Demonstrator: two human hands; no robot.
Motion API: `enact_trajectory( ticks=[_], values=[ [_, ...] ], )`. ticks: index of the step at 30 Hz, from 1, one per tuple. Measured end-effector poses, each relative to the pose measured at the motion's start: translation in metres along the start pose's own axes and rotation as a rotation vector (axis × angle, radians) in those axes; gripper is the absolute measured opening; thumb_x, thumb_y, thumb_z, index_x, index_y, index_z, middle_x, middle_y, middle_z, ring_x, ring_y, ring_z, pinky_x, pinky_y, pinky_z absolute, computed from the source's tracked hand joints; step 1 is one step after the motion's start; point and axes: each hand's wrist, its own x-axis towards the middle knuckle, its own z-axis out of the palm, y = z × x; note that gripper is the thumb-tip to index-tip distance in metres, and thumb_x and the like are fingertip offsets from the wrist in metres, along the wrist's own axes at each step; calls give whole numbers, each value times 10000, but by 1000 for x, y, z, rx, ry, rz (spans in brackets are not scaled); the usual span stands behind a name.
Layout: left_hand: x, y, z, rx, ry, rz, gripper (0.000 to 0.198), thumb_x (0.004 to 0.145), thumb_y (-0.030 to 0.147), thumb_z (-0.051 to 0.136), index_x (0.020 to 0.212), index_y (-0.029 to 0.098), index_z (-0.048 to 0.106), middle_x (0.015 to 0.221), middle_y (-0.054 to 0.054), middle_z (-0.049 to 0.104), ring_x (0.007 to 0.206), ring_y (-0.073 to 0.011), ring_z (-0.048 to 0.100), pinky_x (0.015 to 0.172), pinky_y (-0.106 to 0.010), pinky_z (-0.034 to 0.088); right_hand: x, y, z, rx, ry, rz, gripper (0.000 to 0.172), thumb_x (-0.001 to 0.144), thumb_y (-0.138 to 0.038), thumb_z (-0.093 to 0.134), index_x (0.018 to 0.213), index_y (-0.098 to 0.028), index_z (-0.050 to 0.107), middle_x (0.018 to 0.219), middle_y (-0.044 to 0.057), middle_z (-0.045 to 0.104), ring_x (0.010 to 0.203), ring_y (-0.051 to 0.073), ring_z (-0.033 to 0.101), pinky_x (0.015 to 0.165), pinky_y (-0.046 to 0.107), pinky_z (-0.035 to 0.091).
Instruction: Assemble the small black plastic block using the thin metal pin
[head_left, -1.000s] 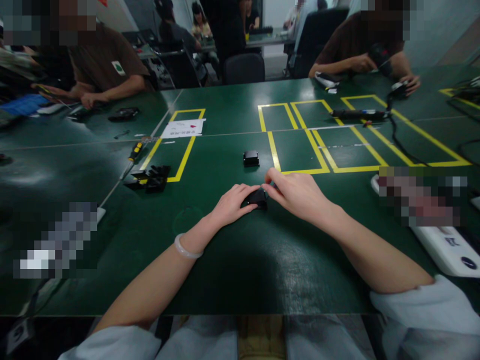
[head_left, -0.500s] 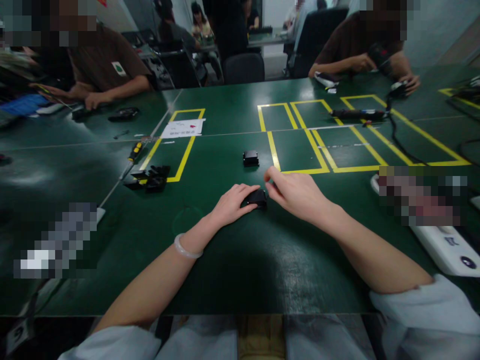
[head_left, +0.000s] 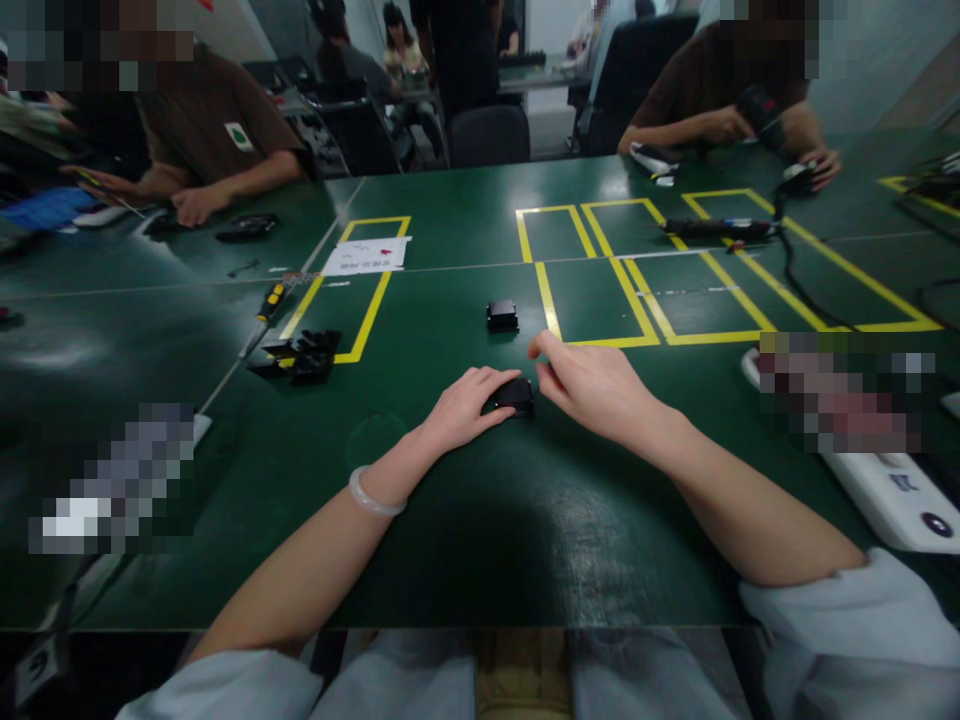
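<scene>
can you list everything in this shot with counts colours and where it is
table: 1, green, foreground
tape outlines: several, yellow, on table
near block: 1, black, centre, partly covered
far block: 1, black, beyond near block
small parts: count unclear, black, left
screwdriver: 1, yellow and black, left
paper: 1, white, left of centre
rod: 1, mostly black, right
cables: several, black, right
pixelated item: 1, colour unclear, left
device: 1, white, partly pixelated, right
people: several, some brown tops, background
chairs: several, black, background
bracelet: 1, white, left wrist
sleeves: 2, pale, bottom corners
left grip: 1, bare, on near block
right grip: 1, bare, beside near block
</scene>
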Motion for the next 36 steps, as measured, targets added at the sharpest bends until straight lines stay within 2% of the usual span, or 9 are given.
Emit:
enact_trajectory(
  ticks=[6,12,17,25,30,36],
  values=[
    [0,-2,1,2,9,2,510,953,465,527,1397,229,440,1148,-76,579,1020,-247,526,890,-380,469,0,-2,-3,-6,-29,3,397,1007,-454,263,1036,-183,551,759,38,690,646,169,608,558,276,235],
    [0,-1,0,-4,-1,-5,511,964,472,496,1411,230,440,1177,-91,579,1053,-257,519,917,-398,462,1,1,1,-67,-18,8,297,973,-305,308,1073,-187,562,757,44,701,611,163,591,552,277,213],
    [0,0,0,-9,-6,-7,517,965,475,494,1419,236,426,1176,-88,578,1065,-261,519,922,-395,462,0,1,1,-8,1,-4,296,964,-287,301,1117,-184,532,779,31,698,612,153,581,547,274,231],
    [0,-1,1,6,2,-2,506,955,460,527,1395,225,446,1142,-79,583,1018,-252,523,891,-381,464,0,-2,-4,17,-21,3,381,1002,-473,296,1052,-190,545,769,30,697,652,172,619,559,276,245],
    [-1,0,-1,-4,-11,-7,513,969,471,496,1412,222,431,1180,-83,579,1054,-254,519,922,-393,460,1,0,0,-65,-24,8,344,1008,-359,262,1065,-184,552,769,43,699,628,173,610,549,282,228],
    [0,1,-2,-9,-10,-12,501,967,467,496,1406,230,441,1190,-88,577,1059,-257,524,937,-398,457,1,0,0,-20,-3,2,287,974,-279,305,1104,-179,540,763,30,697,610,155,586,551,274,239]
  ],
)
